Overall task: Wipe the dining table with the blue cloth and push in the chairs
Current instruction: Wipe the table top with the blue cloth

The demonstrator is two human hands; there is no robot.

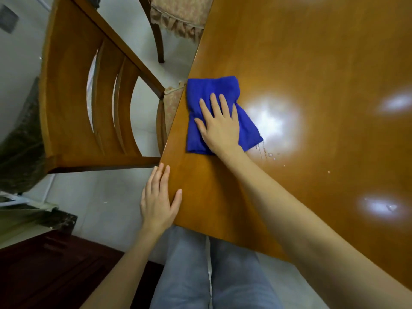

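The glossy wooden dining table fills the right of the head view. A folded blue cloth lies flat near its left edge, and my right hand presses on it with fingers spread. My left hand rests against the table's near left corner, thumb on top, holding nothing. A wooden chair with a slatted back stands at the table's left side, its cushioned seat partly under the edge. A second chair with a fringed cushion stands further back.
Water droplets and a wet streak sit on the table just right of the cloth. A dark wooden cabinet stands at lower left on the pale tiled floor. My legs in jeans are below the table corner.
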